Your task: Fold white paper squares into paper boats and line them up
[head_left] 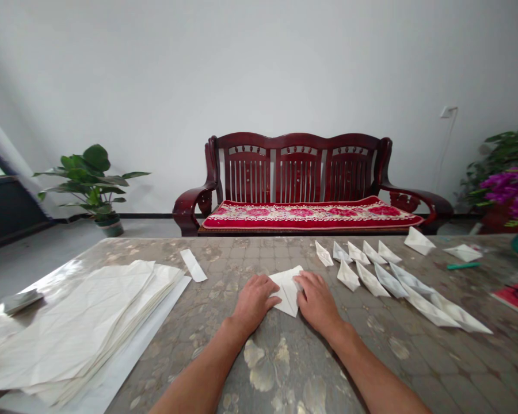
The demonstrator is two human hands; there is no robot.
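Far left of the folded paper (287, 290), a grey bar-shaped object (22, 302) lies on a thick stack of creased white sheets (82, 322), which sits on a white backing sheet (121, 351) on the mottled worktop (176, 328). Nearer the folded paper lies a narrow white paper strip (193, 264). On the folded paper's left edge, the left grip (254, 302) sits flat and open; the right grip (317, 302) sits likewise on its right edge, the two apart with the paper between them, neither clamping it. Straight behind the folded paper stands a dark red wooden bench (302, 184). Right of the folded paper, rows of folded paper boats (397, 282) spread across the worktop, then a green pen (463, 265) and a red notebook (515, 299).
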